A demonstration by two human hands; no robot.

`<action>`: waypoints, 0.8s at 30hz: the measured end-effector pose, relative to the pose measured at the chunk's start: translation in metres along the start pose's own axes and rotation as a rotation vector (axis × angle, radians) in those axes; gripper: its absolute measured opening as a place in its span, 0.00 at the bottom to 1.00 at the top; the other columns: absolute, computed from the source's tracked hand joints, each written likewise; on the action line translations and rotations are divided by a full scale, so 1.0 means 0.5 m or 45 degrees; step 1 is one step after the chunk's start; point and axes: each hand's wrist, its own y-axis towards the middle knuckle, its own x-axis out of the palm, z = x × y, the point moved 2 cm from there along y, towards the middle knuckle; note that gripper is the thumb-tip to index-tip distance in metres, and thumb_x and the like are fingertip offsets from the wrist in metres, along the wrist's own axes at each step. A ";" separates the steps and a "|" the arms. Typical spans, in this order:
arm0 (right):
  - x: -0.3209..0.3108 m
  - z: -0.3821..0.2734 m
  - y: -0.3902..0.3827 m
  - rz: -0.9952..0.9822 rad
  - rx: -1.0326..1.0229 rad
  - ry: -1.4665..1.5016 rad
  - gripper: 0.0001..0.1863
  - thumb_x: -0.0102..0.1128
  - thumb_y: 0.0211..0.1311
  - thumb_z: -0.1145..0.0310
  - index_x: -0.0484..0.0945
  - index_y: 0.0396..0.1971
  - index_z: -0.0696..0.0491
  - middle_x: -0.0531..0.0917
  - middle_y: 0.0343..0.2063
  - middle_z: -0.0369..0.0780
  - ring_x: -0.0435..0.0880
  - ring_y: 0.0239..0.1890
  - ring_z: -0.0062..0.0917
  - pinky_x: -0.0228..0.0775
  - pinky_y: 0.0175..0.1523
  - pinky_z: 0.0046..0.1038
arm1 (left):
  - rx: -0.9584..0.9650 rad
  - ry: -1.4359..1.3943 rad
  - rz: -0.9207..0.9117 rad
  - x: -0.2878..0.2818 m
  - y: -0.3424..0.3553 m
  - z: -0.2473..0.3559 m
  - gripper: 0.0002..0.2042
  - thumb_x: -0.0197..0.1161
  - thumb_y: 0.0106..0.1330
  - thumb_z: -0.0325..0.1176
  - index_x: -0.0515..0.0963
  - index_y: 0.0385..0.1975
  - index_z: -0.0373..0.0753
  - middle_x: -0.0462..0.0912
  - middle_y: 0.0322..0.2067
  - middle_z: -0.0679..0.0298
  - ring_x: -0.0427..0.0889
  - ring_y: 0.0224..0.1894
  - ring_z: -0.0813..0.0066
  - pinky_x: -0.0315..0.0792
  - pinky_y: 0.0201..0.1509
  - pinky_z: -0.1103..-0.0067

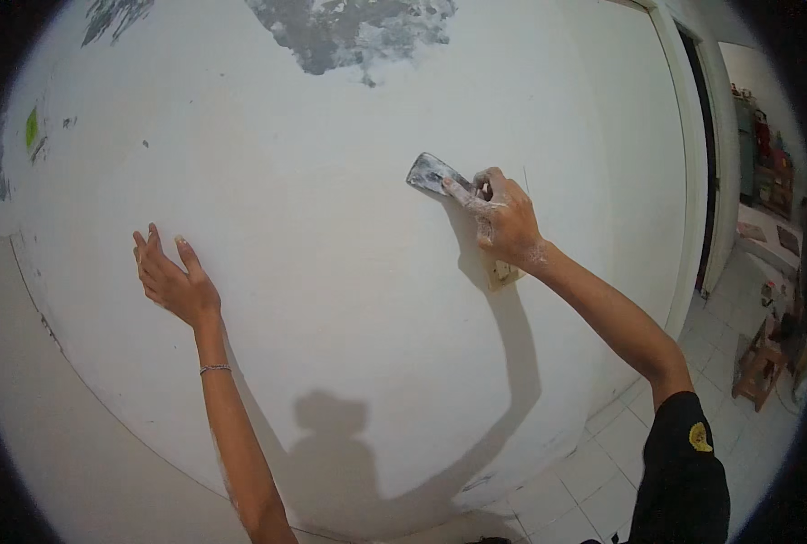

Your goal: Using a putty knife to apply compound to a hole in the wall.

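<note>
My right hand (510, 213), dusted with white powder, grips a putty knife (433, 172) with a wide grey blade smeared with white. The blade lies against or very near the white wall (331, 227), right of the middle; its handle is mostly hidden in my fingers. To the left, my left hand (179, 276) is raised by the wall with its fingers apart and nothing in it. Whether it touches the wall I cannot tell. Above the knife, a grey patch (354, 32) of bare or peeled surface breaks the white coat.
A yellowed switch or socket plate (503, 275) sits on the wall below my right wrist. At the right stand a door frame (694, 145) and, beyond it, a small wooden stool (759, 367) on the tiled floor (594, 467). A green spot (32, 129) shows far left.
</note>
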 end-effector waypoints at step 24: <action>-0.031 0.033 -0.049 0.093 -0.270 0.057 0.40 0.79 0.43 0.71 0.81 0.62 0.31 0.79 0.39 0.37 0.77 0.41 0.28 0.71 0.48 0.32 | 0.042 0.104 0.054 0.005 0.006 0.004 0.27 0.46 0.80 0.54 0.67 0.71 0.45 0.60 0.77 0.60 0.56 0.77 0.58 0.48 0.77 0.55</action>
